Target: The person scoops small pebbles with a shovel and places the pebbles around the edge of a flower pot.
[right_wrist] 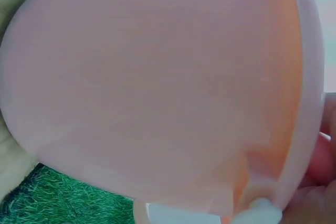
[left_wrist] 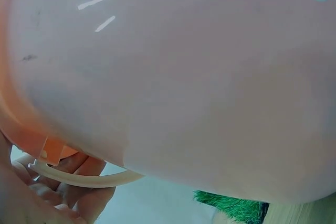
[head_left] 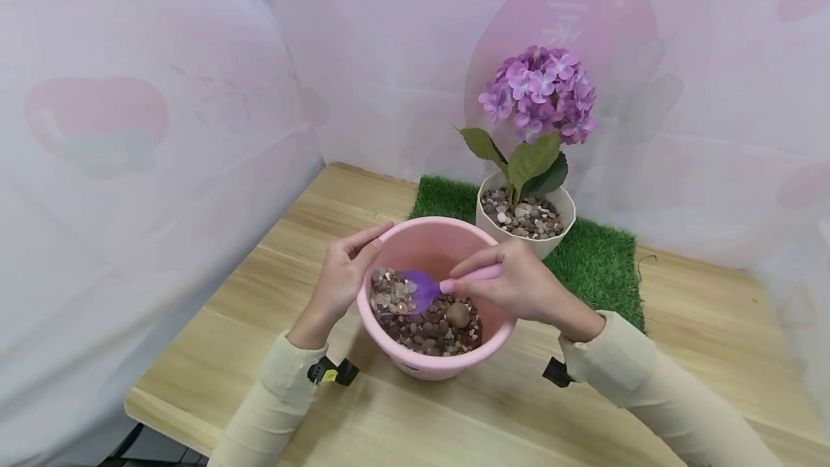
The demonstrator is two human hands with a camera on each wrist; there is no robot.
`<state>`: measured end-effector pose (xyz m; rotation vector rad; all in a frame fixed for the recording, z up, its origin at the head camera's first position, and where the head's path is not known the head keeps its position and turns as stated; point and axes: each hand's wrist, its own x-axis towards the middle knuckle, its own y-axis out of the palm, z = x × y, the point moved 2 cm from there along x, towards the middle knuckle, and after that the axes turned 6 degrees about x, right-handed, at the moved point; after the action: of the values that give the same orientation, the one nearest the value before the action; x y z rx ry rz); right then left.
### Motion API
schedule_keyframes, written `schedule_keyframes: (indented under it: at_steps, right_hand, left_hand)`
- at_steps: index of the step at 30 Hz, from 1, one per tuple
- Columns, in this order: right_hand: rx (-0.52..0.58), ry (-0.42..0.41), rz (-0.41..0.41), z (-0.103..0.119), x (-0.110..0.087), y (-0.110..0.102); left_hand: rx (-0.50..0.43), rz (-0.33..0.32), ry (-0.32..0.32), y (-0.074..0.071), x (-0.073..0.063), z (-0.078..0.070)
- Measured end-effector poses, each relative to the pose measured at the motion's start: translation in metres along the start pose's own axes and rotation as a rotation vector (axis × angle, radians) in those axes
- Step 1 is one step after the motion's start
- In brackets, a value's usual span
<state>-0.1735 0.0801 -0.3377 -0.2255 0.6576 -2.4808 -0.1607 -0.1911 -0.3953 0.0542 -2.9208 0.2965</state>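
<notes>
A pink plastic bucket [head_left: 431, 364] stands on the table with brown pebbles [head_left: 431, 330] inside and a larger round stone [head_left: 457, 316] on top of them. My left hand [head_left: 340, 272] holds the bucket's rim at the left; in the left wrist view its fingers curl beside the pale bail handle [left_wrist: 94, 181]. With my right hand [head_left: 521, 283] I grip the pink handle of a small toy shovel [head_left: 424, 290], whose purple blade sits inside the bucket among lighter pebbles [head_left: 391, 294]. The bucket's outer wall [right_wrist: 157, 87] fills most of the right wrist view.
Behind the bucket, a white pot [head_left: 528, 245] with purple hydrangea flowers [head_left: 541, 96] and pebbles stands on a green turf mat [head_left: 599, 258]. The wooden table's [head_left: 220, 352] left edge lies beside a printed cloth wall [head_left: 162, 222]. Another cloth closes off the back.
</notes>
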Motion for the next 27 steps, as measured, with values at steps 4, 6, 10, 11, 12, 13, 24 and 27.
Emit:
schedule_keyframes:
  at_steps: [4, 6, 10, 11, 12, 13, 24, 27]
  right_hand:
    - [0.080, 0.056, -0.036, -0.002, -0.007, -0.004]
    - [0.110, 0.062, -0.047, -0.004, -0.010, -0.006]
    - [0.166, 0.065, -0.067, -0.007, -0.015, -0.010]
    - [0.181, 0.066, -0.071, -0.007, -0.016, -0.011]
    - [0.199, 0.067, -0.076, -0.008, -0.017, -0.012]
    - [0.212, 0.070, -0.083, -0.008, -0.019, -0.013]
    - [0.222, 0.083, -0.173, -0.016, -0.031, -0.024]
    - [0.237, 0.083, -0.176, -0.018, -0.035, -0.028]
  left_hand:
    - [0.011, -0.004, -0.003, 0.000, 0.000, 0.002]
    - [0.010, -0.004, -0.004, 0.001, 0.000, 0.002]
    - [0.006, -0.006, -0.007, 0.000, 0.000, 0.003]
    - [0.007, -0.007, -0.008, 0.000, 0.000, 0.002]
    - [0.010, -0.007, -0.009, -0.001, 0.000, 0.002]
    - [0.010, -0.008, -0.010, -0.001, 0.000, 0.002]
    - [0.007, 0.010, -0.017, -0.001, 0.000, 0.003]
    - [0.008, 0.006, -0.013, -0.001, 0.000, 0.002]
